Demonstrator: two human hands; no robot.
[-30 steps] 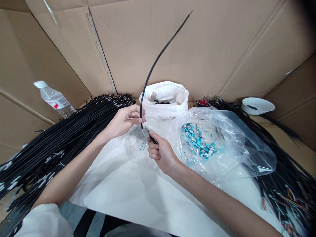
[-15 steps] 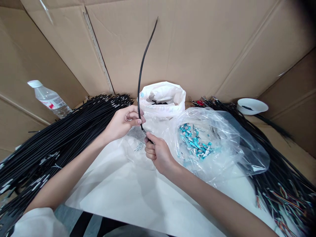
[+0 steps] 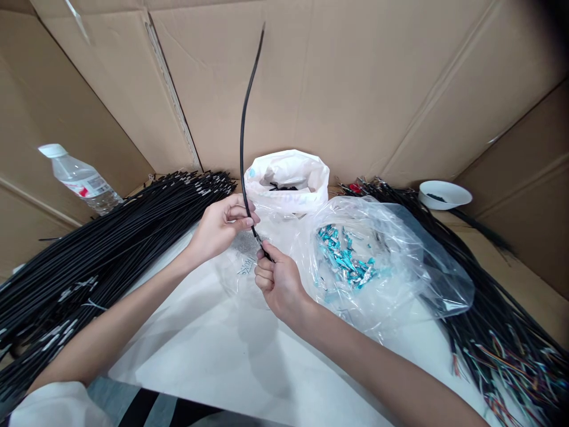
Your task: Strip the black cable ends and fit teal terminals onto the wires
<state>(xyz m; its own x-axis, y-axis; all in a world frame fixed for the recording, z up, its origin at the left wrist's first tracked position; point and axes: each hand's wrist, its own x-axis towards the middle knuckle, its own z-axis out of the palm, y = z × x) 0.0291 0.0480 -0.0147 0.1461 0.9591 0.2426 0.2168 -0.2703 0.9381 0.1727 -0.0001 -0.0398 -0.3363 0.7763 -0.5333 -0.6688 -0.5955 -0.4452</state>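
A single black cable [image 3: 243,130] stands up and curves in front of the cardboard wall. My left hand [image 3: 224,225] pinches it near its lower end, thumb and fingers pressed together. Just below, my right hand [image 3: 281,277] is closed around the bottom end, where a small metallic part shows between the two hands. What lies inside the right fist is mostly hidden. Behind the hands sits a white bag [image 3: 284,198] with dark small pieces inside. To the right, a clear plastic bag [image 3: 409,267] holds blue and silver pieces [image 3: 349,258].
Bundled black cables [image 3: 133,231] lie at the left beside a water bottle [image 3: 84,181]. More cables [image 3: 493,296] with coloured wire ends are at the right, near a white bowl [image 3: 457,194]. White sheeting [image 3: 200,350] covers the table. Cardboard walls stand around.
The view has shifted slightly, so most things appear a little further left. The cable's upper end has swung left. Both hands keep their hold.
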